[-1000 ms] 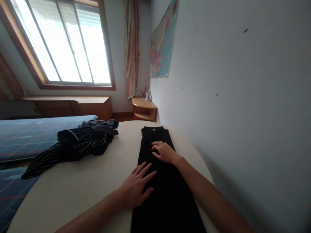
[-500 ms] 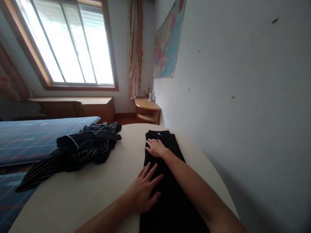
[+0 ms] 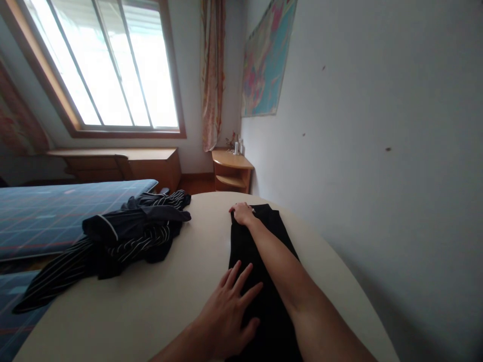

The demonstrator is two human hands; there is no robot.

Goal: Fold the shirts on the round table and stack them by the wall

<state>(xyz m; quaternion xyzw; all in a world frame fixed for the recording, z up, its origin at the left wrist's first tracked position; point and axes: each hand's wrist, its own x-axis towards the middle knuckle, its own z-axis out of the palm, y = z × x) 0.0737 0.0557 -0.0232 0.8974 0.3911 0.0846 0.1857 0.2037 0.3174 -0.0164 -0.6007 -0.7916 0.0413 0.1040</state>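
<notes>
- The garment (image 3: 240,246) lies on the tabletop (image 3: 151,306), reaching near its far edge.
- Your left hand (image 3: 231,314) is spread over it.
- Your right hand (image 3: 242,213) bends at its far-left corner; pinching, I cannot tell.
- Smoothing seems in hand; next move calls for light touch.

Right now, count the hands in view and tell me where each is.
2: the right hand at the far end of the black garment; the left hand nearer, over its left edge.
</notes>
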